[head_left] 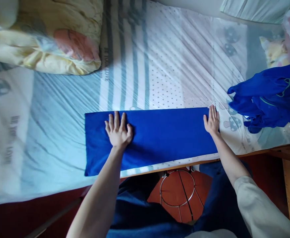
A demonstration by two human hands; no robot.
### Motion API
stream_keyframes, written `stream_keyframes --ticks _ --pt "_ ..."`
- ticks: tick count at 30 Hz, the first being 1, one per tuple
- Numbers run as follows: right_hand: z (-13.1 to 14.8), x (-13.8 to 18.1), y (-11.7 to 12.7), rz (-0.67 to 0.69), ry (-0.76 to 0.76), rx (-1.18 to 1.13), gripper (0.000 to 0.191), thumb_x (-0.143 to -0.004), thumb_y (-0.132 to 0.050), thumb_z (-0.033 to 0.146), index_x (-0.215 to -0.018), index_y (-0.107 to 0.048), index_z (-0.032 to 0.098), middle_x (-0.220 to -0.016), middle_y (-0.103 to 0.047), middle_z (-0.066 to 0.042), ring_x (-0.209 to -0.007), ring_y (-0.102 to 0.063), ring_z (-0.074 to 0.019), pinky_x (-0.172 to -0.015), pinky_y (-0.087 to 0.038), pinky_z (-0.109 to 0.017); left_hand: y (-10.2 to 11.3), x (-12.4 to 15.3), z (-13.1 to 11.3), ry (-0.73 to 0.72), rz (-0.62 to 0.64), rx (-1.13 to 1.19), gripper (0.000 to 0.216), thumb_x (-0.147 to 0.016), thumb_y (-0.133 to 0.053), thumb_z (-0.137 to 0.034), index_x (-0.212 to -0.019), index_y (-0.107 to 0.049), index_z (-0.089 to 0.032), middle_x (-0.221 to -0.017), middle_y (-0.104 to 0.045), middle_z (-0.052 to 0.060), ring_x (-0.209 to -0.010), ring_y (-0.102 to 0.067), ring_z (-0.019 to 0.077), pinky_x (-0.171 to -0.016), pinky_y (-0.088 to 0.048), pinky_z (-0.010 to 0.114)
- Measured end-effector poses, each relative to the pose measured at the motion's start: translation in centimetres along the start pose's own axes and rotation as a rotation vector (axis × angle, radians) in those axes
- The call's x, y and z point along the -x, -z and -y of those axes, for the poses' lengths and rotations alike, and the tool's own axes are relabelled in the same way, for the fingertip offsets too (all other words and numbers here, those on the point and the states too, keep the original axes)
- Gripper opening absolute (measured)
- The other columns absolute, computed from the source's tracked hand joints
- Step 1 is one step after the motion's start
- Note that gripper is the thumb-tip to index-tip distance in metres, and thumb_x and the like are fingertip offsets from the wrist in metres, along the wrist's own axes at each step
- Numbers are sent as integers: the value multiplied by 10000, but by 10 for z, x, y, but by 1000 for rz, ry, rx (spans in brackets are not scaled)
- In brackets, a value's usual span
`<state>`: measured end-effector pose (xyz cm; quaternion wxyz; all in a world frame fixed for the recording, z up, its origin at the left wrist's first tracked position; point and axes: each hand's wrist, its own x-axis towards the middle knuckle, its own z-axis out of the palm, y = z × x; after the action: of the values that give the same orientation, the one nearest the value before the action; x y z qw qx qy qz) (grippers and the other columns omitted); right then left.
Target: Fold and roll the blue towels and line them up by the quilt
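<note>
A blue cloth point(160, 138) lies folded into a long flat strip near the front edge of the bed point(60, 132). My left hand point(118, 130) rests flat on the strip's left part, fingers spread and open. At the strip's right end my right hand point(212, 120) presses down on the edge, fingers stretched out together. Neither hand holds anything.
A yellow patterned quilt point(48, 36) is bunched at the back left. A heap of blue garments point(271, 99) lies at the right. The striped and dotted sheet point(160, 66) covers the mattress. A wooden bed rail point(279, 152) and a wire frame on the red floor point(179, 195) sit below.
</note>
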<state>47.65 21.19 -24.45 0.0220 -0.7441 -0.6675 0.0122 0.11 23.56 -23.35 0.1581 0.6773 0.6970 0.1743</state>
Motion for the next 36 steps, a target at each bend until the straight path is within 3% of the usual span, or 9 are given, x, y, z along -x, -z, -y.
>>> stream_keyframes --ticks 3,7,11,15,19,24,29,33,36 --pt "-2 0 -4 -21 6 3 680 -1046 -233 404 -1623 -243 44 -1674 -302 -197 -1573 -249 -279 -1262 -251 -522 15 -8 25 -55 67 -32 645 -950 -431 -452 -1517 -504 -153 -1664 -346 132 -1577 -213 348 -1286 -126 580" --pt "-5 0 -11 -35 23 19 690 -1036 -245 395 -1638 -201 61 -1691 -264 -187 -1576 -234 -290 -1261 -253 -533 34 -30 64 -43 43 -84 678 -980 -367 -500 -1530 -467 -115 -1675 -330 107 -1576 -216 320 -1291 -141 554" --pt "-6 -7 -10 -20 33 20 694 -1036 -228 389 -1647 -152 69 -1706 -215 -188 -1579 -226 -305 -1254 -243 -572 45 -30 71 -17 74 -67 711 -1006 -280 -539 -1549 -418 -101 -1702 -267 71 -1592 -162 283 -1299 -112 545" --pt "6 16 5 -8 24 14 698 -1040 -233 403 -1650 -135 79 -1715 -182 -183 -1592 -180 -313 -1256 -221 -600 62 25 66 6 143 -32 682 -991 -309 -525 -1559 -418 -164 -1710 -234 47 -1599 -143 266 -1300 -133 526" --pt "7 87 14 28 63 7 705 -1037 -275 397 -1655 -124 94 -1718 -180 -169 -1596 -166 -314 -1257 -235 -594 76 92 90 90 185 -7 701 -903 -418 -594 -1555 -420 -336 -1663 -346 -52 -1568 -254 290 -1288 -194 553" --pt "-23 144 12 104 79 -4 700 -1039 -282 390 -1656 -136 93 -1700 -238 -182 -1574 -255 -297 -1259 -266 -552 78 121 120 72 161 -81 757 -903 -371 -615 -1607 -322 -342 -1696 -222 -48 -1559 -253 309 -1295 -184 549" --pt "-28 121 25 102 28 -24 702 -1039 -277 423 -1648 -181 88 -1685 -267 -201 -1569 -263 -329 -1254 -239 -606 90 98 108 27 190 -123 722 -933 -340 -612 -1576 -396 -288 -1698 -242 -14 -1578 -191 306 -1303 -129 540" --pt "-16 51 38 57 -42 -68 691 -1044 -211 446 -1662 -139 145 -1712 -212 -138 -1604 -145 -254 -1292 -159 -566 92 37 82 -7 144 -147 734 -966 -306 -572 -1573 -390 -168 -1713 -206 68 -1597 -120 305 -1296 -80 561" --pt "-11 2 37 177 -67 -88 676 -1038 -205 422 -1653 -192 142 -1711 -214 -118 -1603 -143 -193 -1312 -145 -456 77 -12 70 -36 215 -107 739 -1000 -263 -494 -1568 -338 -27 -1702 -208 167 -1598 -132 298 -1291 -89 549"
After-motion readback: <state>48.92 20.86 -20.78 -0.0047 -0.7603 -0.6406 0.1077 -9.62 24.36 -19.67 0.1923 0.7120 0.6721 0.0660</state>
